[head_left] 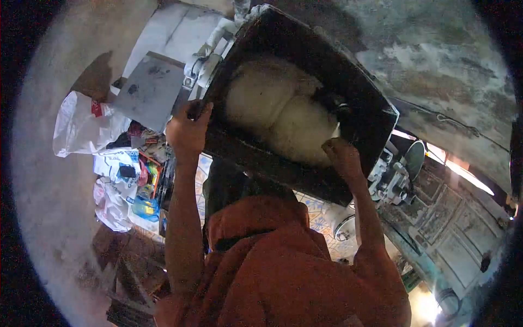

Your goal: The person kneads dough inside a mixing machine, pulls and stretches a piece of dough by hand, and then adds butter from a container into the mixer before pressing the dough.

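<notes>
A large dark trough (245, 144) stands in front of me, tilted across the view. A pale, rounded mass that looks like dough (278, 106) lies in it, with a fold down its middle. My left hand (188, 131) is closed on the near left corner of the trough's rim, thumb toward the inside. Inside the right part of the trough, my right hand (343, 155) is closed beside the pale mass. A small whitish piece (336, 131) shows at its fingertips; what it is I cannot make out. Just beyond sits a dark metal part (342, 107), half in shadow.
Metal fittings flank the trough, a bracket (199, 68) at left and machine parts (389, 180) at right. Further left are a grey panel (150, 90), a white plastic bag (87, 125) and piled packets (144, 207). Panelled doors (452, 234) lean at right; a stained wall (436, 60) rises behind.
</notes>
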`<state>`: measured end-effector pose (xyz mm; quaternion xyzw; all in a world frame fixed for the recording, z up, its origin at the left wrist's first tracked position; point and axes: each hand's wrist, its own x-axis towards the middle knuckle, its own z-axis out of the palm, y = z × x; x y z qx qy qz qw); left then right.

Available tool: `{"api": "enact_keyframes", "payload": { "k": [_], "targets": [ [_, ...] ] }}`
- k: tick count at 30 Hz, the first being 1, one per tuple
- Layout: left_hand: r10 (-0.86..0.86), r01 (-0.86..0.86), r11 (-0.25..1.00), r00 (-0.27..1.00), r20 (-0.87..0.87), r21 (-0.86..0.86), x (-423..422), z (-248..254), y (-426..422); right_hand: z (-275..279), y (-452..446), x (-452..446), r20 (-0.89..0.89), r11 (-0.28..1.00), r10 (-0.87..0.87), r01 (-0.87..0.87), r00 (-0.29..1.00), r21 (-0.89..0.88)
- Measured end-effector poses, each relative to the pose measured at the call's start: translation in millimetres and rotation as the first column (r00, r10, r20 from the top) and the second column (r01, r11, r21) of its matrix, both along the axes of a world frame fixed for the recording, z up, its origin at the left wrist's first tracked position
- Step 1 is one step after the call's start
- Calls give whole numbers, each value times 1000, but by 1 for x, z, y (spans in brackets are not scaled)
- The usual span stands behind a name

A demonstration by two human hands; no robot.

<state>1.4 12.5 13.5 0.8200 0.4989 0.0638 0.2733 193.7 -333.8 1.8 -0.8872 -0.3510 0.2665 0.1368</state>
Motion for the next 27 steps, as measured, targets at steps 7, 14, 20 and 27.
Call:
{"api": "enact_keyframes", "payload": {
  "k": [7,14,20,27],
  "targets": [
    [-29,25,994,999,35,107,-4,-11,0,-2,-16,3,90,989,-34,47,995,-140],
    [1,-1,1000,999,39,3,-2,-6,0,9,5,-7,30,984,105,-99,994,-146],
    [5,-6,1000,999,47,23,-1,-3,1,16,36,-24,19,974,214,-212,977,-86],
    [-7,6,1000,999,44,11,-3,-6,2,-16,5,1,116,983,178,-181,977,16]
  ]
}}
